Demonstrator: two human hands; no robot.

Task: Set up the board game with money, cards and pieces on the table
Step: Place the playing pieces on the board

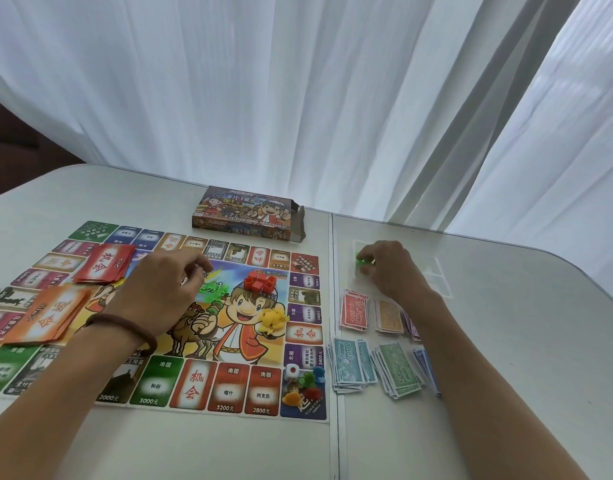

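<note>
Sorting the little green pieces looks to be the step in hand. The right hand [391, 268] curls its fingers round green pieces [360, 258] at a clear bag [436, 275] on the tabletop [505, 341]. The left hand [166, 289] has its fingertips pinched together just above the green pile [216, 292] on the board [228, 393]; whether they hold a piece I cannot tell. Next, I'd guess, the right hand's pieces need carrying across to that pile.

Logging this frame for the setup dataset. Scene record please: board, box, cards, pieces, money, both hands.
board: game board flat on table, left side
box: game box behind board
cards: red card stack and orange card stack on board's left part
pieces: red houses, yellow pieces mid-board; die and pawns at near right corner
money: banknote stacks right of board, two rows
left hand: curled over board centre, contents unclear
right hand: pinches green piece beyond the money
</note>
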